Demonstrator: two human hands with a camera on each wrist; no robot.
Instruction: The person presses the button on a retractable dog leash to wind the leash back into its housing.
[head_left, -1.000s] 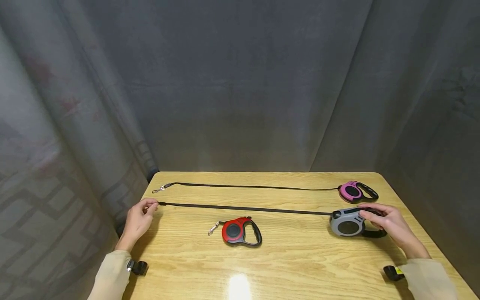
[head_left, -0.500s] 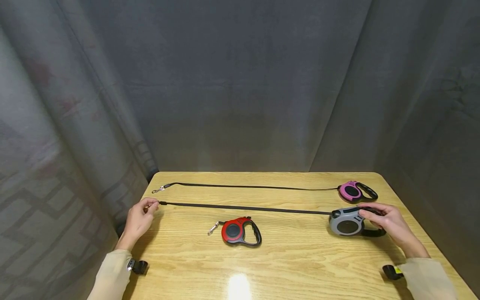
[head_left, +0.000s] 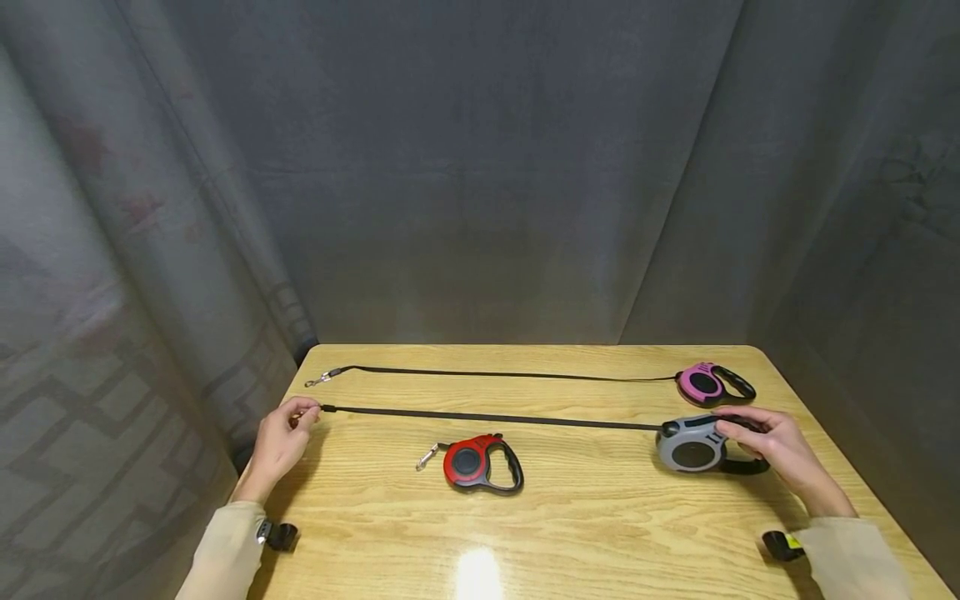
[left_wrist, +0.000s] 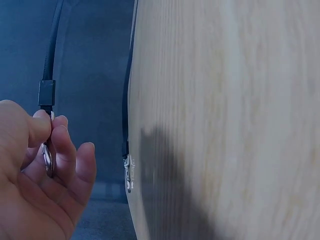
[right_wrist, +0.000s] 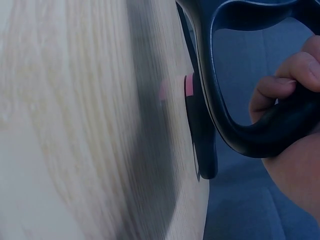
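A grey retractable dog leash (head_left: pixel 690 446) is held above the table by my right hand (head_left: pixel 780 446), whose fingers curl round its black handle (right_wrist: pixel 285 127) in the right wrist view. Its black strap (head_left: pixel 487 417) runs taut leftward across the table to my left hand (head_left: pixel 281 442). There the thumb and forefinger pinch the metal snap hook (left_wrist: pixel 47 157) at the strap's end, just below a black sleeve (left_wrist: pixel 46 92). The hook is partly hidden by the fingers.
A pink leash (head_left: pixel 705 383) lies at the back right, its strap (head_left: pixel 510 374) stretched left to a metal clip (head_left: pixel 318 379). In front of the taut strap lies a red leash (head_left: pixel 467 462) with its clip (head_left: pixel 427 456) at its left. Grey curtains (head_left: pixel 480 208) surround the wooden table (head_left: pixel 600 533).
Both hands have stayed nearly still, the strap taut between them. The grey leash has shifted very slightly to the left.
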